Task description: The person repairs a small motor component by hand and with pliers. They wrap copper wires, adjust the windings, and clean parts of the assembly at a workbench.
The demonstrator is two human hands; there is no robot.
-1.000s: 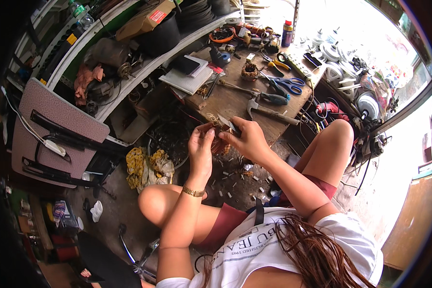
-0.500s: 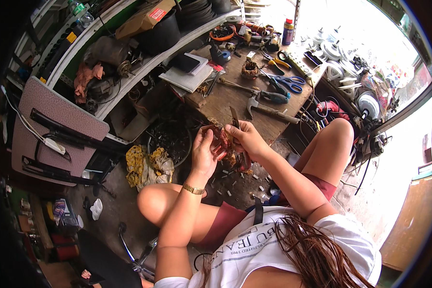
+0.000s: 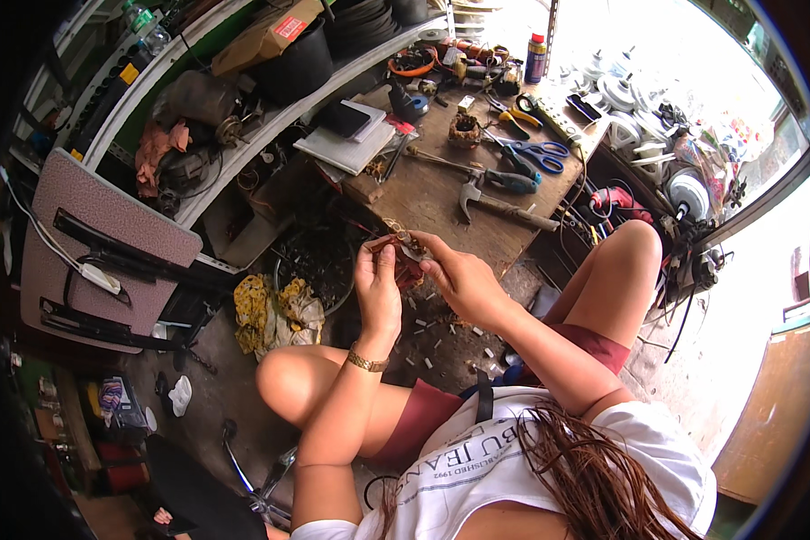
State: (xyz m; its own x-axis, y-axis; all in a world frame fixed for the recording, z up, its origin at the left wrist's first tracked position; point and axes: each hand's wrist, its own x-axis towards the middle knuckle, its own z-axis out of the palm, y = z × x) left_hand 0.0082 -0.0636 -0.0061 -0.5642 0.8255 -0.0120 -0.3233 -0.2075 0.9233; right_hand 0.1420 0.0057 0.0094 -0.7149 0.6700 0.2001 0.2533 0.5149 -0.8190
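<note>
Between my hands, just off the table's near edge, is a reddish copper-wire winding [image 3: 409,268] with loose thin strands at its top. My left hand [image 3: 380,292] grips it from the left, thumb and fingers closed around its side. My right hand [image 3: 466,281] is closed at its upper right, fingers pinching at the strands. A small greyish piece shows between the fingertips; I cannot tell what it is. The winding's underside is partly covered by my fingers.
On the wooden table [image 3: 504,232] lie a hammer [image 3: 504,209], blue-handled scissors [image 3: 542,155], pliers, a screwdriver, a small wound core [image 3: 464,131] and a spray can [image 3: 535,59]. A bin of dark scraps [image 3: 319,265] and a yellow-stained rag [image 3: 283,315] are at left. White bits litter the floor.
The dark flat blade that stuck up from my right hand is no longer seen upright. My right hand has turned, its fingers now reaching over the winding's top. The winding has tilted.
</note>
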